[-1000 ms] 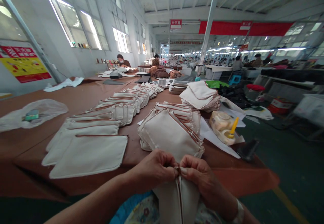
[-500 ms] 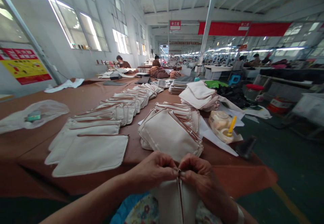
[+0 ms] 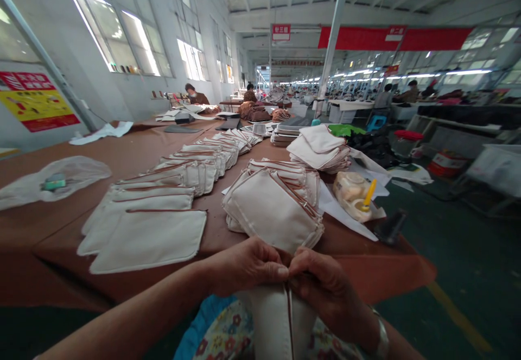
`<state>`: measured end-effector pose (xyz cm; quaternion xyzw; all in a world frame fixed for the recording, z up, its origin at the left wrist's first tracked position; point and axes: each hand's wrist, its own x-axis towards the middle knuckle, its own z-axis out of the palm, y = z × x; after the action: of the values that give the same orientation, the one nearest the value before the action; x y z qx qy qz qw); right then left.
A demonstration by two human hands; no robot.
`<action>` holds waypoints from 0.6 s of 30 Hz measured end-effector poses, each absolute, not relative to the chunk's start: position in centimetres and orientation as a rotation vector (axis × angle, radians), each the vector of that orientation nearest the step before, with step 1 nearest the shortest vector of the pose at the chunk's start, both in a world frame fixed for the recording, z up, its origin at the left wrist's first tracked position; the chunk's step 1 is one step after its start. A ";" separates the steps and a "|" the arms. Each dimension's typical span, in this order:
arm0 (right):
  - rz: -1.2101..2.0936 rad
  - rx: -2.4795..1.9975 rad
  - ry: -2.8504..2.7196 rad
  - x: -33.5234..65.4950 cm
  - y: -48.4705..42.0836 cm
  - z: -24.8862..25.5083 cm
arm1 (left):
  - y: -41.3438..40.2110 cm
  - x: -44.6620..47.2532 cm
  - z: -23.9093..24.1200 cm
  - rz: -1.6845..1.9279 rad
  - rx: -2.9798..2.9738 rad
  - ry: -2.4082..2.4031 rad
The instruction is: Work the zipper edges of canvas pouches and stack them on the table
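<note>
Both hands meet at the top end of a white fabric pouch piece [image 3: 268, 316] with a brown-edged seam or zip down its middle. My left hand [image 3: 256, 262] pinches the end from the left, thumb pointing right. From the other side my right hand [image 3: 321, 278] grips the same end, its fingers bent. What lies between the fingertips is hidden. The piece hangs down over my lap. Just beyond my hands lies a pile of white pouches [image 3: 272, 208] with brown edging. Overlapping white pouches [image 3: 150, 240] run in a row along the left of the table.
A brown-covered table [image 3: 134, 153] stretches ahead. On its right are a stack of white pieces [image 3: 317, 151], a cut-open plastic jug [image 3: 348, 191] with a yellow handle [image 3: 369, 193], and a dark object [image 3: 391, 227] near the edge. A clear plastic bag [image 3: 81, 172] lies left. A person [image 3: 197, 95] sits farther back.
My hands have closed in tighter around the end of the pouch, covering the small metallic bit that showed between them. The view has tilted slightly.
</note>
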<state>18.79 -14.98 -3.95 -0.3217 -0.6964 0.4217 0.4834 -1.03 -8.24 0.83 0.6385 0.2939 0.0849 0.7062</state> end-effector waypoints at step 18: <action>1.378 -0.838 -1.716 19.6 -15.1 -1.9 | -8.9 -1.8 2.5 0.179 1.608 0.541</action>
<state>19.61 -15.12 -1.94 -0.3288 -0.6729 0.5406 0.3832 -1.76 -8.93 2.49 0.7099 0.2389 0.0790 0.6578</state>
